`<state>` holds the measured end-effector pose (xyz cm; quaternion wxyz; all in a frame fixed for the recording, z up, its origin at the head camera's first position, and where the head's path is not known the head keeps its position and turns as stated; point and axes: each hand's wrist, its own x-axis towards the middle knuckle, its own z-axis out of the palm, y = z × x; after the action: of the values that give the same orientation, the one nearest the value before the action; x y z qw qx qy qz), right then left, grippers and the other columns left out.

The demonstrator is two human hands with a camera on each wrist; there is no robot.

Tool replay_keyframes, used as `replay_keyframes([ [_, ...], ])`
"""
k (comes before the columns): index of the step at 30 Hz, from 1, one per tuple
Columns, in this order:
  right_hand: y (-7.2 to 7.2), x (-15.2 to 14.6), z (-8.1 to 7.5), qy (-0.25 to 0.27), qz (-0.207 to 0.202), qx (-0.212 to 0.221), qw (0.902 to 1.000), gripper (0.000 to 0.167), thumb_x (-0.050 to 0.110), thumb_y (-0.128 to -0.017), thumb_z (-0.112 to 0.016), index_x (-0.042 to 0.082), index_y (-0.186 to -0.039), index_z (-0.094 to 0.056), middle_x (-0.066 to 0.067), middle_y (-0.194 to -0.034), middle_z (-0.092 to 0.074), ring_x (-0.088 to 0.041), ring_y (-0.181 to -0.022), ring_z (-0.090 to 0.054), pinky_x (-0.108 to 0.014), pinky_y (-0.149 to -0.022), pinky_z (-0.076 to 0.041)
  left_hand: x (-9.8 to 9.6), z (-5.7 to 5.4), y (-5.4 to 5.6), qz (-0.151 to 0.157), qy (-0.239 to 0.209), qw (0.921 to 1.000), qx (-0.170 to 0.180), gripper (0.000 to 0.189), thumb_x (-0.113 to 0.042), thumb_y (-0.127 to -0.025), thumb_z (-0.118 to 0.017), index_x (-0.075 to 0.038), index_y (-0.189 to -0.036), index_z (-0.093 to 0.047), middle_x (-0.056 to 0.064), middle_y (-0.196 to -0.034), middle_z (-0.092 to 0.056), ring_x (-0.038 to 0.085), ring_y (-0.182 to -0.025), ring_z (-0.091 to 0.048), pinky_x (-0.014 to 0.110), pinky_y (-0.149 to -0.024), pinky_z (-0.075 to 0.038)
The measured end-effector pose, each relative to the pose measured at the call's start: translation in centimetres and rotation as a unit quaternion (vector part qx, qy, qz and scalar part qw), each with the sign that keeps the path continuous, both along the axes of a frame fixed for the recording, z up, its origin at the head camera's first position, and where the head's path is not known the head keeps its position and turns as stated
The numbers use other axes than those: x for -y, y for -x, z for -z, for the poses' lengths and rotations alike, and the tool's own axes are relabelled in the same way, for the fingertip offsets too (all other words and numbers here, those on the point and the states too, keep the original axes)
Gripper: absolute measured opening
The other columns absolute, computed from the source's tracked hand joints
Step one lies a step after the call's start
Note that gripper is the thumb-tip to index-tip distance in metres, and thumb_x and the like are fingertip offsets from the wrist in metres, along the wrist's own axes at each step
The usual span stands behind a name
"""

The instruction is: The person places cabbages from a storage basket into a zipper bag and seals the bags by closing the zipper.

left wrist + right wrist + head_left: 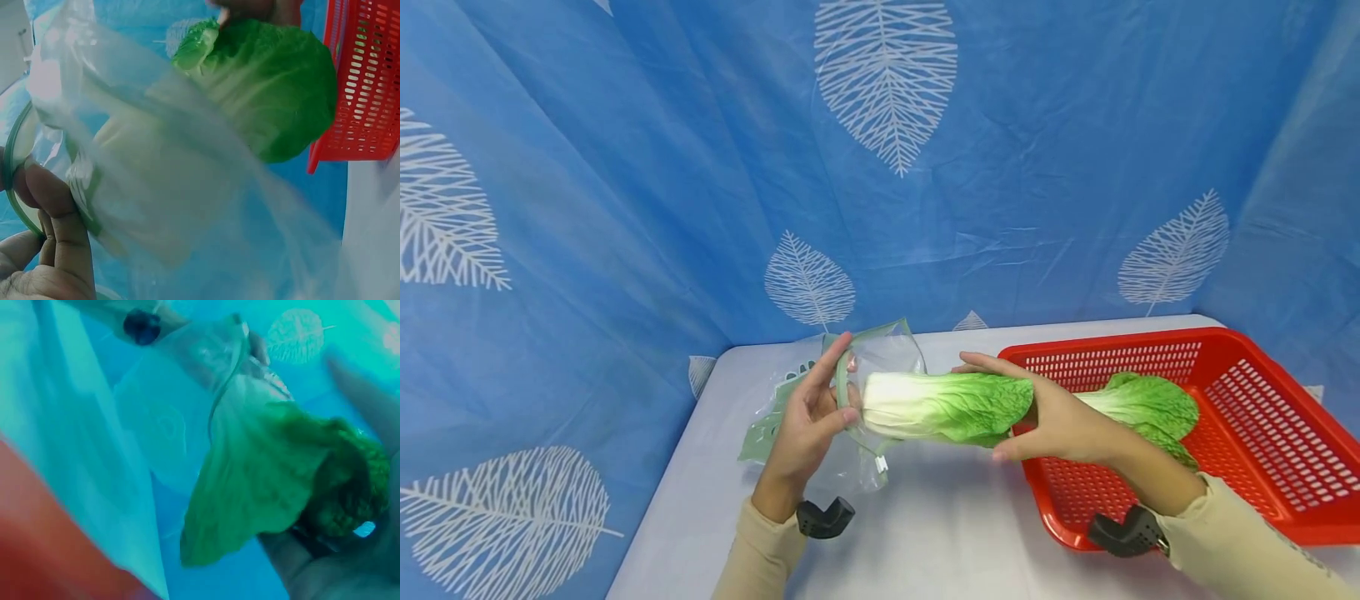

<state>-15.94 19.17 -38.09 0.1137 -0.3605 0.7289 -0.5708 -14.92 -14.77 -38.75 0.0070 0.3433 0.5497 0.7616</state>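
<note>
A clear zip bag [891,350] with a green rim and a white slider is held at its mouth by my left hand [805,425]. The left wrist view shows the fingers [59,215] pinching the green edge. My right hand [1067,417] grips a napa cabbage [943,404] around its leafy green end, above the table. The cabbage lies nearly level, its white base pointing left at the bag's mouth. Clear film covers the pale base in the left wrist view. From the right wrist, the leafy end [256,481] shows outside the bag.
A red perforated basket [1232,492] stands on the right of the white table [925,533], with another leafy cabbage [1157,404] inside, partly hidden by my right arm. Green-patterned clear plastic [767,433] lies behind my left hand. A blue leaf-print curtain [1037,167] hangs behind.
</note>
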Motion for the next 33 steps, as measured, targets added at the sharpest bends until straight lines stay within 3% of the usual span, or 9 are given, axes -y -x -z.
replay_keyframes([
  [2, -0.2, 0.1, -0.1, 0.008, 0.0, -0.02, 0.9998, 0.096, 0.023, -0.084, -0.087, 0.028, -0.162, -0.032, -0.001, -0.158, -0.042, -0.02, -0.144, -0.04, -0.033, -0.103, -0.047, 0.0, -0.1, 0.0, -0.001, 0.0, 1.0, -0.001, 0.081, 0.006, -0.094, -0.063, 0.0, -0.162, -0.019, 0.01, -0.129, -0.041, 0.009, -0.084, -0.056, 0.019, -0.071, -0.051],
  [4, -0.4, 0.4, -0.2, 0.013, 0.023, -0.032, 0.9991, 0.087, 0.024, -0.088, -0.083, 0.028, -0.161, -0.035, 0.001, -0.156, -0.045, -0.018, -0.139, -0.044, -0.033, -0.088, -0.054, 0.0, -0.2, 0.0, 0.001, -0.001, 1.0, -0.002, 0.081, 0.006, -0.094, -0.062, 0.0, -0.163, -0.018, 0.01, -0.129, -0.041, 0.01, -0.084, -0.056, 0.019, -0.071, -0.05],
  [6, -0.7, 0.8, -0.6, -0.001, 0.074, -0.043, 0.9963, 0.072, 0.022, -0.092, -0.079, 0.032, -0.155, -0.046, 0.007, -0.152, -0.051, -0.014, -0.139, -0.044, -0.032, -0.085, -0.054, 0.0, -0.3, 0.0, 0.003, 0.001, 1.0, -0.002, 0.081, 0.005, -0.095, -0.062, -0.001, -0.163, -0.018, 0.01, -0.13, -0.04, 0.01, -0.084, -0.056, 0.02, -0.071, -0.05],
  [8, -0.9, 1.0, -0.8, -0.016, 0.119, -0.05, 0.9915, 0.061, 0.021, -0.092, -0.079, 0.035, -0.147, -0.056, 0.012, -0.147, -0.055, -0.011, -0.138, -0.045, -0.032, -0.087, -0.054, -0.1, -0.4, -0.1, 0.007, 0.001, 1.0, -0.003, 0.081, 0.005, -0.095, -0.062, -0.001, -0.163, -0.018, 0.01, -0.13, -0.04, 0.01, -0.084, -0.056, 0.02, -0.07, -0.05],
  [11, -1.0, 1.2, -1.1, -0.028, 0.153, -0.058, 0.9862, 0.049, 0.024, -0.092, -0.079, 0.037, -0.137, -0.066, 0.015, -0.142, -0.059, -0.009, -0.141, -0.043, -0.037, -0.109, -0.043, -0.2, -0.5, 0.0, 0.01, 0.004, 0.9999, -0.003, 0.081, 0.004, -0.096, -0.062, -0.002, -0.163, -0.018, 0.011, -0.13, -0.039, 0.01, -0.083, -0.056, 0.02, -0.07, -0.049],
  [15, -1.0, 1.1, -1.7, -0.037, 0.178, -0.075, 0.9804, 0.04, 0.027, -0.091, -0.08, 0.037, -0.129, -0.072, 0.016, -0.134, -0.064, -0.008, -0.136, -0.049, -0.032, -0.108, -0.044, -0.2, -0.7, 0.0, 0.016, 0.022, 0.9996, 0.004, 0.082, 0.005, -0.096, -0.062, -0.004, -0.164, -0.017, 0.013, -0.137, -0.043, 0.011, -0.093, -0.063, 0.022, -0.076, -0.055],
  [18, -1.1, 1.1, -2.6, -0.042, 0.191, -0.109, 0.9746, 0.038, 0.026, -0.09, -0.081, 0.035, -0.126, -0.074, 0.014, -0.129, -0.067, -0.009, -0.13, -0.056, -0.023, -0.101, -0.048, -0.2, -0.8, -0.1, 0.02, 0.042, 0.9988, 0.016, 0.083, 0.004, -0.097, -0.063, -0.007, -0.165, -0.017, 0.019, -0.147, -0.042, 0.016, -0.104, -0.066, 0.028, -0.082, -0.059],
  [25, -1.0, 1.2, -3.5, -0.046, 0.194, -0.169, 0.9653, 0.036, 0.021, -0.088, -0.083, 0.027, -0.123, -0.077, 0.011, -0.122, -0.071, -0.015, -0.124, -0.062, -0.017, -0.098, -0.049, -0.1, -0.7, -1.0, 0.031, 0.041, 0.9987, 0.005, 0.082, 0.005, -0.098, -0.06, -0.005, -0.164, -0.014, 0.022, -0.167, -0.01, 0.02, -0.111, -0.066, 0.028, -0.082, -0.059],
  [33, -0.8, 1.3, -3.4, -0.058, 0.195, -0.183, 0.9619, 0.035, 0.025, -0.088, -0.082, 0.028, -0.123, -0.077, 0.012, -0.123, -0.071, -0.016, -0.123, -0.063, -0.016, -0.097, -0.049, -0.8, -0.3, -1.2, 0.048, 0.051, 0.9975, 0.006, 0.082, 0.005, -0.097, -0.061, -0.006, -0.164, -0.015, 0.023, -0.16, -0.029, 0.018, -0.104, -0.067, 0.025, -0.078, -0.057],
])
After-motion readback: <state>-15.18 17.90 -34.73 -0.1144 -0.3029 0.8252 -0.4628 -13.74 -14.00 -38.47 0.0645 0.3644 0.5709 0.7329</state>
